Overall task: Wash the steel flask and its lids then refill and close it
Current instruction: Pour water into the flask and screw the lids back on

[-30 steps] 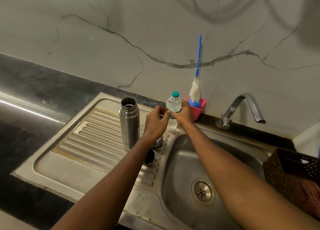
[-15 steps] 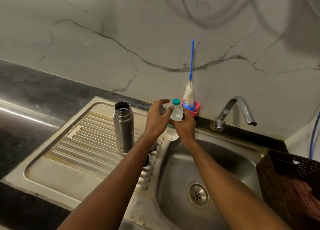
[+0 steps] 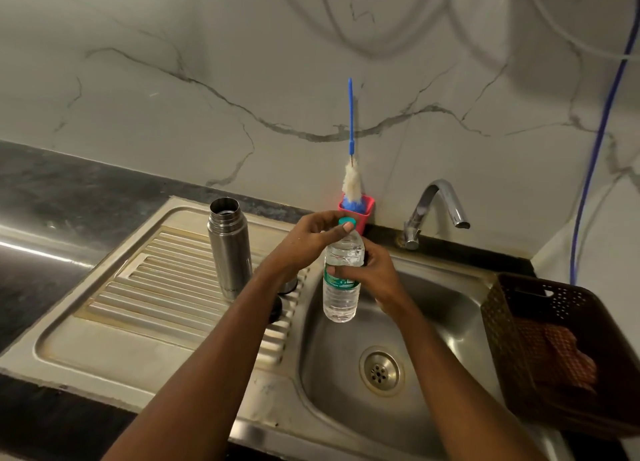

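Sink bowl [image 3: 346,408] and its round drain [image 3: 381,370] are seen closest, with a brown basket [image 3: 554,339] set at the right edge. Over the bowl a clear water bottle [image 3: 341,294] is held upright by the right hand [image 3: 379,273], its fingers wrapped round the middle, and the teal cap [image 3: 347,222] is pinched by the left hand [image 3: 304,242]. On the ribbed tray [image 3: 156,287] two small things, maybe the lids [image 3: 287,285], are half hidden behind the left arm, the steel flask [image 3: 229,249] is stood upright and open, and at the wall a blue brush [image 3: 351,180] in a red cup [image 3: 367,212] and the tap [image 3: 436,211] are seen.
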